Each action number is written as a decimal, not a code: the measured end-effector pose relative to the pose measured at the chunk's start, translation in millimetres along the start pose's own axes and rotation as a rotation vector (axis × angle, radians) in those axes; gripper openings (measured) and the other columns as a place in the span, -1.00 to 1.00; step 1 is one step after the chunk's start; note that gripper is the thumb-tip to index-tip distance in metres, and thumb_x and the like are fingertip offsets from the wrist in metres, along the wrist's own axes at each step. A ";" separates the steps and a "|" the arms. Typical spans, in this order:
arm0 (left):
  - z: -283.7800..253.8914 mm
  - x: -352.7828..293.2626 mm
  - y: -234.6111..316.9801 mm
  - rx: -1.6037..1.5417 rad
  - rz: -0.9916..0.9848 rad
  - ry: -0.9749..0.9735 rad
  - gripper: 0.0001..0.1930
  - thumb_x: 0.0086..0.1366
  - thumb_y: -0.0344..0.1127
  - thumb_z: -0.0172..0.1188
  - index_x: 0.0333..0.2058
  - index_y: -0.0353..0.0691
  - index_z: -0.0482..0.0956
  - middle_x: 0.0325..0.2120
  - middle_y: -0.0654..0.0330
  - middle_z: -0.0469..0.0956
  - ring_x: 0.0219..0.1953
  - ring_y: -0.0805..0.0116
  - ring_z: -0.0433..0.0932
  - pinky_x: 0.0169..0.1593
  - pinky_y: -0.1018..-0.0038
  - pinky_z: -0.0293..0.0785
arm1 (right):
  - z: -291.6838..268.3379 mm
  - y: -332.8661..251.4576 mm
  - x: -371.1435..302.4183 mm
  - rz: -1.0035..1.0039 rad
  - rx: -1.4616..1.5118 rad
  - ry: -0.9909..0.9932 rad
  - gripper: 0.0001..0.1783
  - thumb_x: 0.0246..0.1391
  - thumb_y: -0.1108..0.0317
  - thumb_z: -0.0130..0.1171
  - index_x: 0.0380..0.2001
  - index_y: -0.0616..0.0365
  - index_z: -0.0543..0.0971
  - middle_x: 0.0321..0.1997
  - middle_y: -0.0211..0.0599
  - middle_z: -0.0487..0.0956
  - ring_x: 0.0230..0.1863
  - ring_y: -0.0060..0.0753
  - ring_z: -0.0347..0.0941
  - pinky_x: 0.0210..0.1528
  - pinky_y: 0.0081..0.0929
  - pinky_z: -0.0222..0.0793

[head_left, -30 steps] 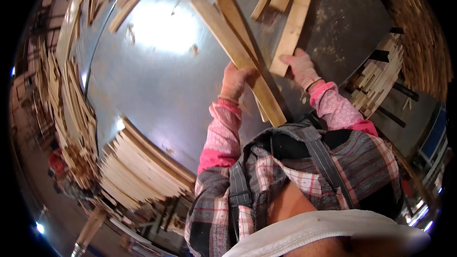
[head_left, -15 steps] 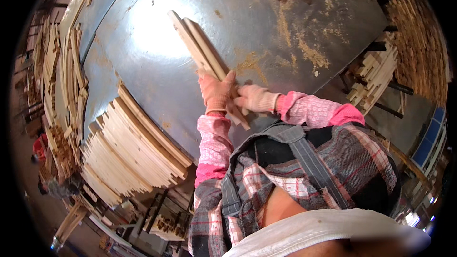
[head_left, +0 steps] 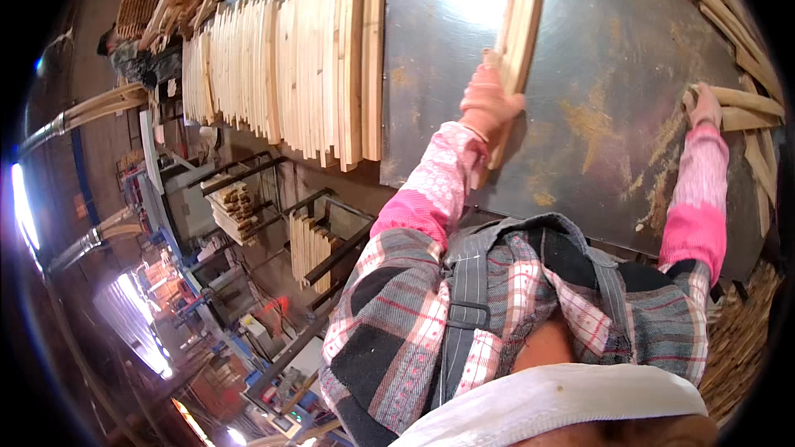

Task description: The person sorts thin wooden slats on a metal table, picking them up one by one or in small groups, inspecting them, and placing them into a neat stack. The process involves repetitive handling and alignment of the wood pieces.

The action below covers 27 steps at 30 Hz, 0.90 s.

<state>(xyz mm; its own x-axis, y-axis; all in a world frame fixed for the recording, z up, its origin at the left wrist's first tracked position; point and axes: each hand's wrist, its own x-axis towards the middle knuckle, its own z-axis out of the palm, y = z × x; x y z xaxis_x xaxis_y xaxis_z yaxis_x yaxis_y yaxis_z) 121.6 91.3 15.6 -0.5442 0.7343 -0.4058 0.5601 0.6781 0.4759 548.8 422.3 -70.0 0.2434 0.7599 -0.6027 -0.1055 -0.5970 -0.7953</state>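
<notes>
My left hand [head_left: 489,103], in an orange work glove, is closed around the near part of a pair of pale wooden strips [head_left: 522,21]. They lie side by side on the grey metal tabletop [head_left: 609,58], pointing away from me. Far to the right, my gloved right hand [head_left: 704,106] reaches the left end of a wooden strip [head_left: 745,101] lying among other loose pieces. Its fingers curl at that end, partly hidden by the back of the hand.
A row of wooden strips [head_left: 286,66] stands packed along the left of the tabletop. More loose strips [head_left: 729,12] are piled at the far right. Below the left edge, a dark metal rack [head_left: 331,269] holds stacked wood. A person [head_left: 137,58] is at the far left.
My right hand has left the pair of strips and moved out to the loose pieces at the right. My left hand stays on the pair. The view has turned.
</notes>
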 end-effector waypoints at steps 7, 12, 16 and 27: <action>-57.8 5.2 -147.6 -0.593 -0.143 0.210 0.05 0.00 -0.45 0.47 0.47 -0.28 0.10 0.25 -0.09 0.44 0.26 0.10 0.48 0.34 0.45 0.38 | 28.1 142.1 -230.0 0.060 -0.184 -0.260 -0.76 0.26 0.29 0.24 -0.15 0.27 0.62 -0.22 -0.31 0.61 -0.34 -0.46 0.55 -0.35 -0.46 0.56; -100.3 26.7 -202.0 -0.859 -0.318 0.052 -0.43 0.17 -0.47 0.33 0.19 -0.31 0.44 -0.18 0.04 0.65 -0.18 0.21 0.66 -0.13 0.38 0.61 | 67.7 176.4 -327.1 0.072 -0.401 -0.374 -0.65 0.14 0.26 0.26 -0.09 0.29 0.60 -0.30 -0.30 0.65 -0.39 -0.44 0.57 -0.31 -0.45 0.51; -112.9 27.9 -216.2 -0.517 -0.336 0.198 -0.48 0.07 -0.35 0.42 0.03 -0.35 0.53 -0.13 -0.10 0.66 -0.07 0.08 0.67 0.00 0.24 0.60 | 82.1 189.7 -320.6 0.017 -0.475 -0.415 -0.64 0.13 0.28 0.27 -0.04 0.24 0.61 -0.30 -0.30 0.67 -0.38 -0.45 0.57 -0.33 -0.44 0.49; -105.9 14.4 -207.0 0.377 -0.279 0.372 -0.32 0.01 -0.08 0.37 0.09 -0.35 0.51 0.04 -0.12 0.57 0.05 -0.10 0.59 0.11 0.12 0.55 | 110.3 172.2 -365.7 -0.370 -1.166 -0.142 -0.48 0.13 0.10 0.21 0.11 0.08 0.54 0.08 -0.01 0.63 0.13 0.08 0.55 0.16 -0.07 0.47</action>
<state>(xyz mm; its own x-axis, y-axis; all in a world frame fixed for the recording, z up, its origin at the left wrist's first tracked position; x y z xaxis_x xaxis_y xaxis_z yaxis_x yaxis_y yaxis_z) -68.3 -41.8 -6.1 -0.8467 0.5126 -0.1427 0.5106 0.8582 0.0532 335.2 70.0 6.2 -0.0387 0.9099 -0.4129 0.8891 -0.1572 -0.4298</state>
